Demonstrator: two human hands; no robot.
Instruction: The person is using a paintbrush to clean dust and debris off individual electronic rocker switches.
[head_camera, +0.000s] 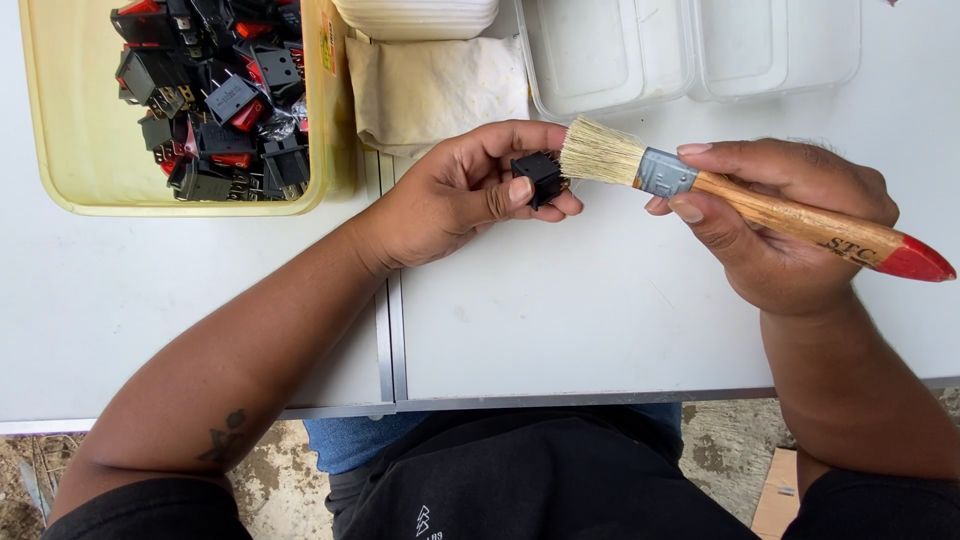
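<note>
Nearest the person, past the dark shirt and jeans, the white tabletop (560, 330) begins, made of two panels that meet at a seam running away between the forearms.

Above it, the left hand (455, 195) is curled, thumb and fingertips pinching a small black switch (540, 177) at its right-hand edge, with the switch's metal prongs pointing right. The right hand (775, 225) is closed around a brush (760, 200), fingers wrapped over the wooden handle just behind the metal ferrule. The brush's long axis lies nearly level across the view, its red handle tip far right and slightly lower, its pale bristles at the left. The bristle tips touch the switch's pronged side, so the switch sits directly left of the brush and in line with it. Both are held clear of the tabletop.

Farther off on the left, a yellow tub (70, 150) holds a heap of similar black and red switches. Beside it lies a folded cream cloth (430, 90), and beyond that stand clear plastic containers (620, 50).
</note>
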